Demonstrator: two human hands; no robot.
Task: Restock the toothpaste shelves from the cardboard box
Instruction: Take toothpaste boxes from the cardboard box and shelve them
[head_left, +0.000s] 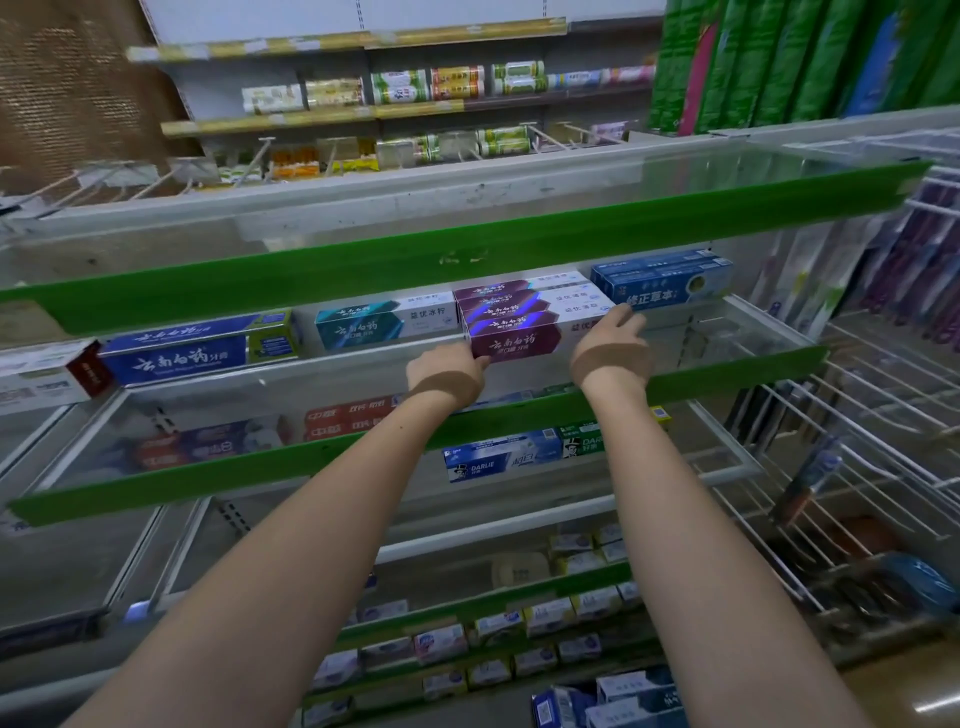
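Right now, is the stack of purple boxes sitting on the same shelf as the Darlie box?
No. The purple boxes, held at each end by the left hand and right hand, sit one shelf above the Darlie box.

Two hands up at the shelf, left hand (448, 375) and right hand (613, 349). Three purple toothpaste boxes (519, 340) stacked, one teal box (382, 325), two blue-and-green boxes (200, 345), one light-blue box (662, 280).

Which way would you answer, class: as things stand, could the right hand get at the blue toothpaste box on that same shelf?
Probably yes. The right hand grips the purple toothpaste boxes, and the blue toothpaste box sits just beside it, nothing between them. It must release first.
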